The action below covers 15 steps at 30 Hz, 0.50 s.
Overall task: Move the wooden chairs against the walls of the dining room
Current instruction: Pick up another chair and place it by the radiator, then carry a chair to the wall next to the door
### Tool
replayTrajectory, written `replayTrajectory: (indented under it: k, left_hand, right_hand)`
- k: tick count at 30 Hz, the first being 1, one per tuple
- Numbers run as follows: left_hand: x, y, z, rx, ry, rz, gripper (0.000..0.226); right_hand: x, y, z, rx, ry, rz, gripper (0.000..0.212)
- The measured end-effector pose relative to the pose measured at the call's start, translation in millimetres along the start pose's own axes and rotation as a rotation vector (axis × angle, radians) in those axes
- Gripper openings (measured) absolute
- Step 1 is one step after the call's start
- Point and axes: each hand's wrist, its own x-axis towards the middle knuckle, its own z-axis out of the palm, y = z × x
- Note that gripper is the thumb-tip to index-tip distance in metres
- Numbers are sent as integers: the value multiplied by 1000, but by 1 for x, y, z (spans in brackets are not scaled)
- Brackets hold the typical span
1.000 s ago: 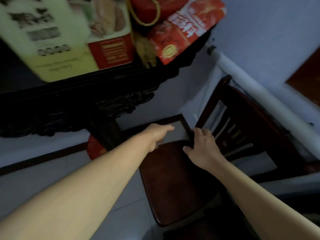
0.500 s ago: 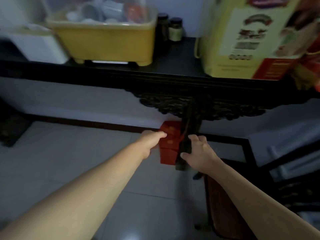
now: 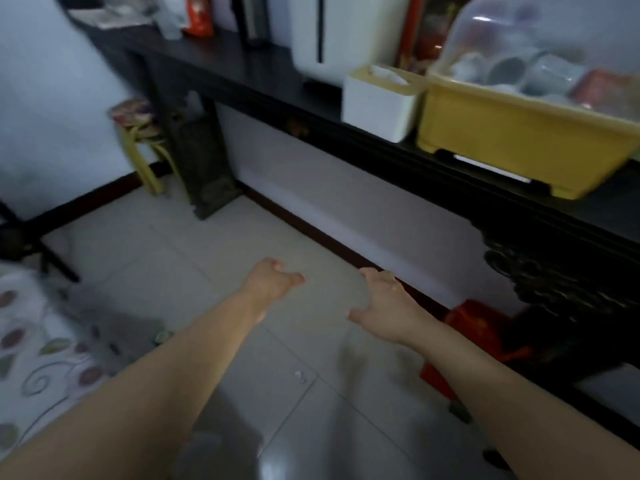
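No wooden chair is in view at this moment. My left hand (image 3: pixel 273 282) and my right hand (image 3: pixel 388 306) hang out in front of me over the pale tiled floor (image 3: pixel 214 265), both with fingers loosely apart and holding nothing. They are about a hand's width from each other. The white wall (image 3: pixel 346 202) with its dark skirting runs diagonally just beyond my right hand, under a long dark carved console table (image 3: pixel 263 81).
On the console stand a yellow tub (image 3: pixel 512 150) under a clear cover, a white box (image 3: pixel 377 102) and a white appliance (image 3: pixel 346 29). A red box (image 3: pixel 481 327) sits on the floor by a carved leg. A small yellow stool (image 3: pixel 138 133) stands in the far corner. Patterned fabric (image 3: pixel 41 348) lies at left.
My view has swung left along the console table. The chair my hands were on a second ago has dropped out of sight, and both hands now hang free over the floor.
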Motion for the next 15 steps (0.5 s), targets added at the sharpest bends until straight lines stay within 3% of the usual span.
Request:
replayTrajectory:
  k: [4,15]
  left_hand:
    - [15,-27,-52,56,188,-50,61]
    - [57,-31,-145,49,442,-277,62]
  right_hand:
    - [44,-49,11,-63,-74,-142,83]
    - [184,-148,8,-231,-302,-498,84]
